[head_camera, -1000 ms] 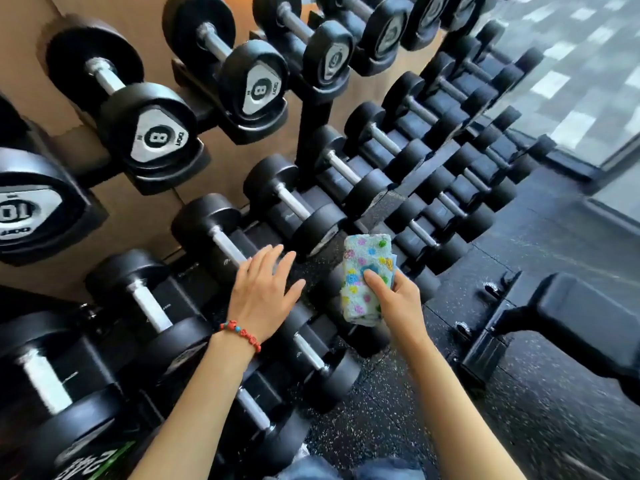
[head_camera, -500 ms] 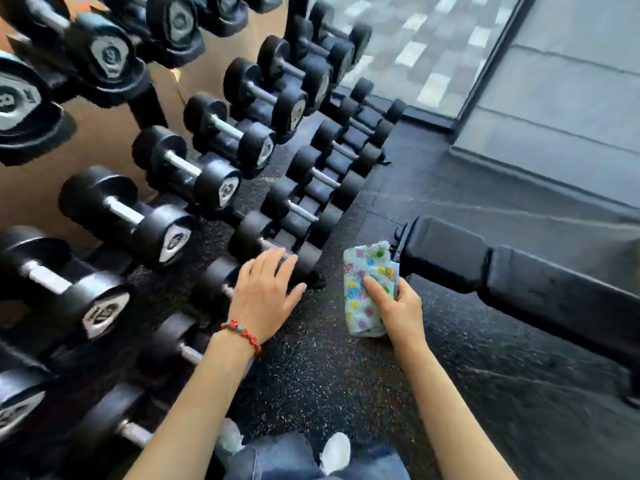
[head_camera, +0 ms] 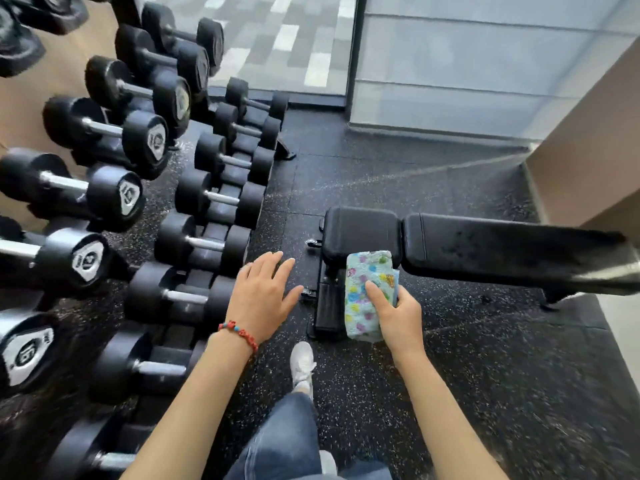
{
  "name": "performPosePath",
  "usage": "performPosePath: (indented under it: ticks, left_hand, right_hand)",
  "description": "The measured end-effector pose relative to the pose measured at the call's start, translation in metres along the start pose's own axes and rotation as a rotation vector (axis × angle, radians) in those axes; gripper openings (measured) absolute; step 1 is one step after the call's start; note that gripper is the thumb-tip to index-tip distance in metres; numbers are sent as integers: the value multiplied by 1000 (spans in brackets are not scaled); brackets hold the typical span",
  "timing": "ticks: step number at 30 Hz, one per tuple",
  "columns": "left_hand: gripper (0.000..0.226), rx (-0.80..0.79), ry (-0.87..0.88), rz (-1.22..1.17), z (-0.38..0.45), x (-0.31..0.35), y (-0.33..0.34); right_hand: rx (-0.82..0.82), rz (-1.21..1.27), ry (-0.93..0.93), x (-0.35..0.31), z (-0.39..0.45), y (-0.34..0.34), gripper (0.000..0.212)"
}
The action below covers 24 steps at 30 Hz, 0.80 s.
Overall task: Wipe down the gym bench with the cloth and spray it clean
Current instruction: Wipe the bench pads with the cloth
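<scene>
Patterned cloth (head_camera: 367,292) gripped in right hand (head_camera: 398,315); left hand (head_camera: 261,297) spread flat.

Both forearms are bare, without sleeves. A red beaded bracelet (head_camera: 239,335) with a few blue beads circles the left wrist. Lower centre: blue jeans (head_camera: 287,441) and a white sneaker (head_camera: 302,362).
</scene>
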State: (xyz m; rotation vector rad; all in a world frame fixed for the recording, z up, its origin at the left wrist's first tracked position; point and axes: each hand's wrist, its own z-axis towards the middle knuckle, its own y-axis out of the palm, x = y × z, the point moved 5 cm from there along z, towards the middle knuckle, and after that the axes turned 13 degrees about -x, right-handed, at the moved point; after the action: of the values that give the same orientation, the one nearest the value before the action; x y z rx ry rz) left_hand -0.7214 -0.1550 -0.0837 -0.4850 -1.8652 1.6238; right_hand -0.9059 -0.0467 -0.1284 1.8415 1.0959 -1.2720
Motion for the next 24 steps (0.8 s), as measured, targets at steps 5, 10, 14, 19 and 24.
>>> performPosePath:
  ticks: [5, 10, 14, 19, 24]
  left_hand:
    - [47, -59, 78, -14, 90, -1, 14]
    - [46, -124, 136, -3, 169, -10, 28]
    - [48, -193, 134, 1, 215, -13, 45]
    - [49, -311, 67, -19, 255, -14, 86]
    - [43, -367, -25, -100, 289, -10, 130]
  right_hand:
    - [69, -13, -14, -10, 63, -26, 27]
    - [102, -33, -7, -13, 127, -41, 67]
    - [121, 35, 5, -10, 168, -50, 65]
    - [80, -8, 48, 9, 225, -71, 60]
    - [24, -108, 190, 45, 285, -99, 51]
